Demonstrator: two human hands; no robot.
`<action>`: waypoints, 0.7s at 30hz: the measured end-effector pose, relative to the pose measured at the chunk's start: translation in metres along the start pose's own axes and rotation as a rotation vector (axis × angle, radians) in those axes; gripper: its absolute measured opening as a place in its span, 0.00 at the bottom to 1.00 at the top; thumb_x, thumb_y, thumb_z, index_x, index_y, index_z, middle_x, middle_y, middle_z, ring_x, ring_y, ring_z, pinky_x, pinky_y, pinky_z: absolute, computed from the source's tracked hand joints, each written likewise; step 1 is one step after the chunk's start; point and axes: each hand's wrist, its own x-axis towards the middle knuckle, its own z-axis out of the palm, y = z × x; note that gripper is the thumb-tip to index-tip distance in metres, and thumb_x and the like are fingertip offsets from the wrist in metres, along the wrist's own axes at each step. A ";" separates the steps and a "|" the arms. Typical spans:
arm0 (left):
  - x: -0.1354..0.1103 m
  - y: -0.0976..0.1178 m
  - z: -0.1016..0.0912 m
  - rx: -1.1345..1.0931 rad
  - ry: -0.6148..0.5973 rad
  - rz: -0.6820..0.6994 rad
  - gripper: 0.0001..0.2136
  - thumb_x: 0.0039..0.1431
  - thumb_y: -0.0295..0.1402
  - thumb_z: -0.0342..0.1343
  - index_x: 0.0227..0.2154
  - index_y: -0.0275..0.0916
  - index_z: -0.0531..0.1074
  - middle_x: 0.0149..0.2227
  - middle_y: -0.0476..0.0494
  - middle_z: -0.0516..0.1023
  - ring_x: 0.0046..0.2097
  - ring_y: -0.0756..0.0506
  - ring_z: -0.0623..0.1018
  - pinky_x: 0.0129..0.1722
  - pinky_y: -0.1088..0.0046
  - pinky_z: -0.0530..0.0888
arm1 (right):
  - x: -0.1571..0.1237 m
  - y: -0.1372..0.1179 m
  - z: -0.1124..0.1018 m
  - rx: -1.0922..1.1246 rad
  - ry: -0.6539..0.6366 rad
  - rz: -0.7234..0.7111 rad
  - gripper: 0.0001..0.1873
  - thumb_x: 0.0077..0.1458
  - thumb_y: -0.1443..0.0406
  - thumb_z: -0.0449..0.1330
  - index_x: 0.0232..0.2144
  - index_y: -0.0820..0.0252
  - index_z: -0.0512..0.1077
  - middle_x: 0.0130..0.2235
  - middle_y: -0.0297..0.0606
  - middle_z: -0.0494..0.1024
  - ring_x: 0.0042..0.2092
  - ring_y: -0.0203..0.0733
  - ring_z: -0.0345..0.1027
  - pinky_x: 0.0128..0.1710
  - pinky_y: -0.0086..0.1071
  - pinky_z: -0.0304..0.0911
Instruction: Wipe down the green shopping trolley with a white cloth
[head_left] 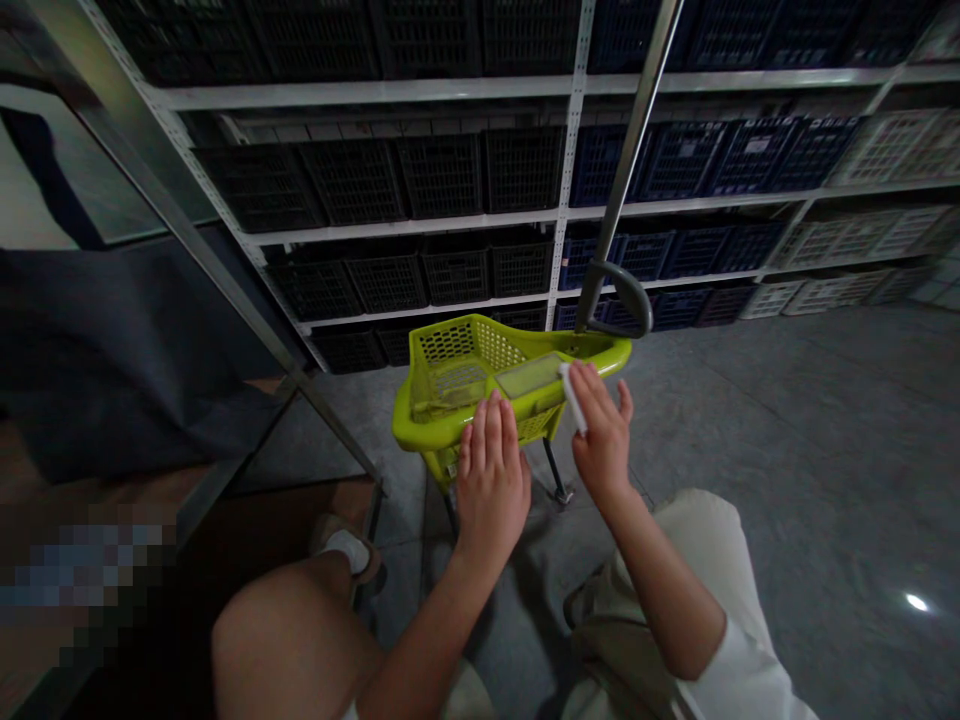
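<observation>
While the left hand (493, 490) is lying straight-fingered on a yellow-green plastic basket cart (435, 432), the right hand (604, 440) is holding a thin white cloth (574, 402) against it.
The cart is standing on the grey floor (795, 420); a silvery metal pole (634, 140) is rising beside its grey loop handle (643, 305), and white shelves (420, 224) of black plastic crates (441, 172) and blue ones (754, 155) are blocking the way behind.

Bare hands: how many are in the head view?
2: the left hand, its fingers at the near rim of the lime-green plastic cart, and the right hand, holding a thin white cloth-like piece at that rim. The pixelated patch, lower left, could hide more.
</observation>
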 end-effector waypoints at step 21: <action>0.000 0.000 0.001 0.007 0.031 0.000 0.34 0.65 0.27 0.48 0.70 0.28 0.44 0.69 0.28 0.58 0.71 0.36 0.58 0.69 0.54 0.56 | -0.013 -0.025 0.012 0.054 -0.056 -0.250 0.41 0.55 0.74 0.45 0.71 0.55 0.49 0.66 0.43 0.66 0.69 0.42 0.55 0.70 0.47 0.41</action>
